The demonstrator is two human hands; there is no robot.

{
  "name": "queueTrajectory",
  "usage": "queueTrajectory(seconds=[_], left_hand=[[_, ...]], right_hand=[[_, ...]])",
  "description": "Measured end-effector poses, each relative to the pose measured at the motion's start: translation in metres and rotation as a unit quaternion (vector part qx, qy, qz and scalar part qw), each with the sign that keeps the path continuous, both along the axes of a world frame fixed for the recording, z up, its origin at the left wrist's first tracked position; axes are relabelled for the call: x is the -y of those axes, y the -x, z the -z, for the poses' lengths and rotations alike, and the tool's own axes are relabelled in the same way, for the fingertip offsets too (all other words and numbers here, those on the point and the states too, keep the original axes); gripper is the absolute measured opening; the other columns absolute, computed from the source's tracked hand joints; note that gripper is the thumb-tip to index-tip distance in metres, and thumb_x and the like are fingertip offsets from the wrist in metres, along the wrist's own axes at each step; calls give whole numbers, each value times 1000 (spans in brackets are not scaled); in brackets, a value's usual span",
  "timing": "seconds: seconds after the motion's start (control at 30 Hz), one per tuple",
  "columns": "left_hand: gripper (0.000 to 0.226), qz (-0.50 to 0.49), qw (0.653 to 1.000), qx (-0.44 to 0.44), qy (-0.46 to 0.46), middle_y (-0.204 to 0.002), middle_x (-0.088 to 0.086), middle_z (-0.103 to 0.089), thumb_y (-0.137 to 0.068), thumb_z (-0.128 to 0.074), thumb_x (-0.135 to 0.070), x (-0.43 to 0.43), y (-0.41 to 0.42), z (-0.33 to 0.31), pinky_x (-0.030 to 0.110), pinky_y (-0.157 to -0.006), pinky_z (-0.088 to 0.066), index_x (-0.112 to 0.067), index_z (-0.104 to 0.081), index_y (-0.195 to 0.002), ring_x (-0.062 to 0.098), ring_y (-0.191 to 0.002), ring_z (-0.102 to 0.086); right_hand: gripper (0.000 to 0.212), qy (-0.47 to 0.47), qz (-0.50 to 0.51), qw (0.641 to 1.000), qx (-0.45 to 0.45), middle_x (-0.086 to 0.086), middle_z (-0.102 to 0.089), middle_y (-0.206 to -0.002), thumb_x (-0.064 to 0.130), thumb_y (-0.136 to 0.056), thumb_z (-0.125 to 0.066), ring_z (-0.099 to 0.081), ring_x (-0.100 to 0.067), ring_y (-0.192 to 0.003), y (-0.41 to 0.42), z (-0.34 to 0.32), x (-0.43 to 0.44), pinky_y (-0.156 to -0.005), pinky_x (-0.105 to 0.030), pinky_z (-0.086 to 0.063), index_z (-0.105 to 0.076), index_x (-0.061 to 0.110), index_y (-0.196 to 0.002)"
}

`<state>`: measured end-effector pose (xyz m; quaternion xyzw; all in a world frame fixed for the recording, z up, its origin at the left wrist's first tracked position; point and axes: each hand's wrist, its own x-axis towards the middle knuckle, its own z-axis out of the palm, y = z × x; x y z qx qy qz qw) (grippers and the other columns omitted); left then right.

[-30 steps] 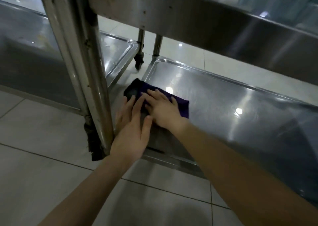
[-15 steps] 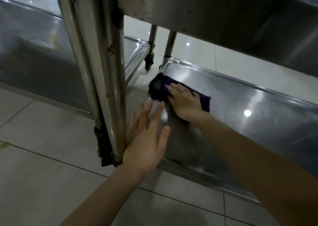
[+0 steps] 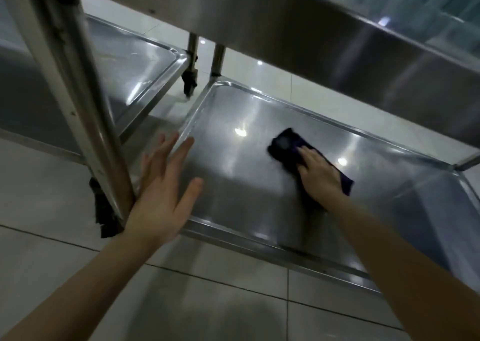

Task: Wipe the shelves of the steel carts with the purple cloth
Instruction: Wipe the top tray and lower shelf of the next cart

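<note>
So the right hand [image 3: 318, 175] lies flat on the purple cloth [image 3: 284, 144], grip apart, just pressing. I'd press evenly and overlap strokes toward the shelf [image 3: 233, 197] corners right of that grip. The left hand [image 3: 161, 192] is spread too, holding nothing.

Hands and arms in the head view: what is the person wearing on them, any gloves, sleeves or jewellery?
Nothing shows. The left hand and right hand are ungloved, with no rings visible, and the left forearm and right forearm are bare to the frame's edge: no sleeves, watch or bracelet.
</note>
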<state>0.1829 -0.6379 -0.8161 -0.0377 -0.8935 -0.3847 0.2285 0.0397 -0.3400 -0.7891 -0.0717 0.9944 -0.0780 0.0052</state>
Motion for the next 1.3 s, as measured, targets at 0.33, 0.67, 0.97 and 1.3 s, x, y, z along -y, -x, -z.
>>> queueTrajectory(seconds=[0.33,0.67,0.97,1.3], left_hand=[[64,-1,983,38,181,-154,8,-25,-93,-25,-60,0,5,7,53,-117,-13,-36,-13,-150,21,-147,-8],[69,73,945,74,309,-144,22,-40,-94,-23,-58,-60,-53,-11,58,-110,-26,-11,-46,-140,42,-138,-30],[58,247,912,63,321,-150,11,-38,-94,-36,-45,-170,-60,-78,41,-107,-37,-17,-41,-145,31,-132,-43],[40,204,908,197,308,-119,9,-61,-95,-43,-34,-148,-84,-124,34,-74,-50,-13,-58,-126,31,-100,-61]], right_hand=[[52,-19,-241,969,42,27,-10,-154,30,-102,-43,-4,4,-144,-140,7,-71,-116,-31,-3,-20,44,-146],[52,-4,113,993,46,2,-25,-158,16,-101,-43,-24,-16,-145,-176,-12,-239,-114,-31,-26,-28,22,-151],[54,7,-108,991,76,13,-26,-157,13,-100,-39,-25,-12,-142,-231,-25,-160,-111,-29,-26,-30,36,-149],[65,71,-148,976,146,-1,-35,-153,1,-90,-52,-35,-22,-137,-246,-87,-106,-110,-32,-32,-33,20,-149]])
